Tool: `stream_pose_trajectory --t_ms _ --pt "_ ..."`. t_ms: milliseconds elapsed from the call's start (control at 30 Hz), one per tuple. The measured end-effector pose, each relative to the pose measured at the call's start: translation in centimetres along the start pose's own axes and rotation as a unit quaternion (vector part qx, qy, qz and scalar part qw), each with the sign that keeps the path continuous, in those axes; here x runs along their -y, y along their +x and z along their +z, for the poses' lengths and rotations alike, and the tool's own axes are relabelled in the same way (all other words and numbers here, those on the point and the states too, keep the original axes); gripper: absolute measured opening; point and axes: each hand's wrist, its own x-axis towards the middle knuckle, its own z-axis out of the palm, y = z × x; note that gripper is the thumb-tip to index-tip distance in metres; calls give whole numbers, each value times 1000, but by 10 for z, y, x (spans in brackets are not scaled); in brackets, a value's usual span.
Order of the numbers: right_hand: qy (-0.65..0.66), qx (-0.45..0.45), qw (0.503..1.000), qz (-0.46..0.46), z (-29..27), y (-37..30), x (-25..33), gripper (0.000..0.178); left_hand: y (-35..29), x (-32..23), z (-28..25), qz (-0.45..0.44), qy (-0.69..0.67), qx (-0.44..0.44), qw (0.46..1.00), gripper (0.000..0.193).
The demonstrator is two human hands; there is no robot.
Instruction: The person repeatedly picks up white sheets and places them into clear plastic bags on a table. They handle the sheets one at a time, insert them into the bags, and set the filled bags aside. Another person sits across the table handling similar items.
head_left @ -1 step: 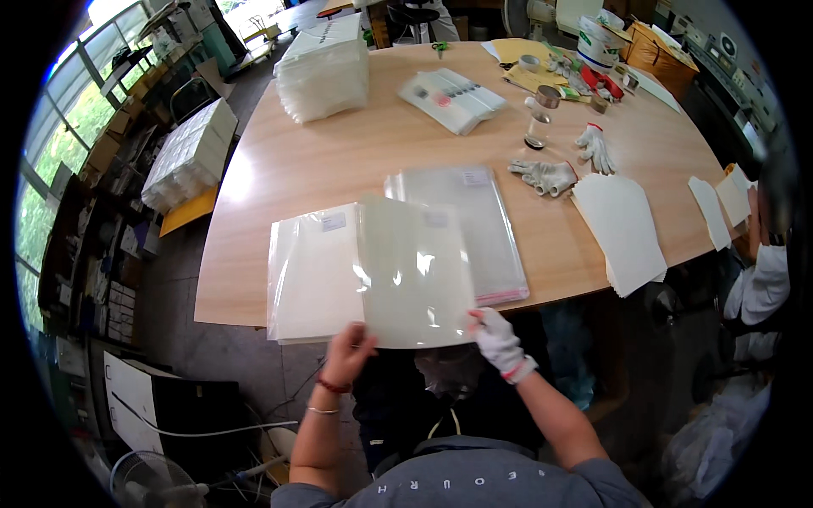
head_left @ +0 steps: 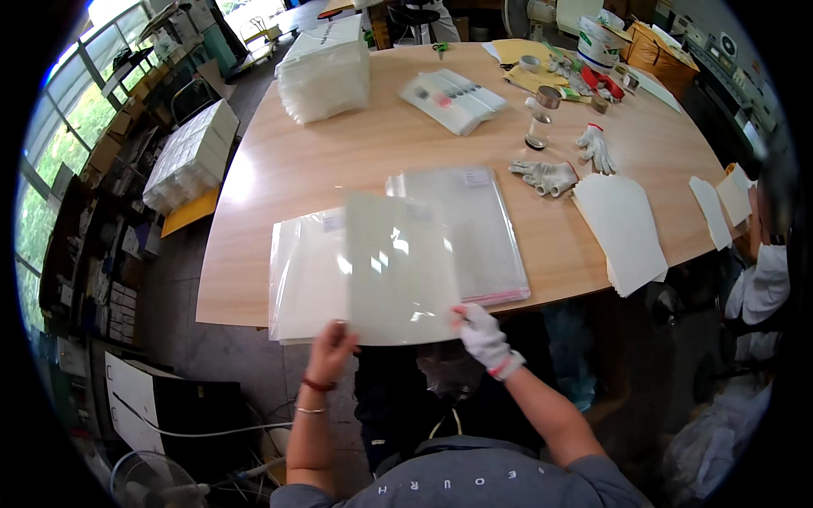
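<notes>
- The left hand (head_left: 332, 345), bare and blurred, pinches the lower left corner of a pale, glossy sheet (head_left: 402, 279); the right hand (head_left: 485, 337), in a white knit glove, grips its lower right corner.
- The sheet, raised at the table's near edge, has shifted left, overlapping more of the left stack (head_left: 306, 279) and uncovering more of the right stack (head_left: 484, 233).
- The left stack is flat, creamy and rectangular under shiny clear film; the right is smooth, translucent plastic with a pinkish near edge.
- The table (head_left: 339, 157) is smooth, pale wood-grain, with a curved rim.
</notes>
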Motion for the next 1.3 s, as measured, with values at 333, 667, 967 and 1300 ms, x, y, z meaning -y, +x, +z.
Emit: stream_pose_trajectory --t_ms 333,667,967,1300 --pt "-73 237 968 -39 138 61 51 29 14 50 -112 -18 605 -201 770 66" --pt "-324 -217 881 -269 -33 6 1 8 66 60 -62 -52 605 -41 794 53" --pt "415 -533 724 140 -279 -52 -90 40 60 33 -44 61 598 -139 787 57" --pt "486 -494 687 218 -317 -39 -85 42 84 -27 60 204 379 40 902 40"
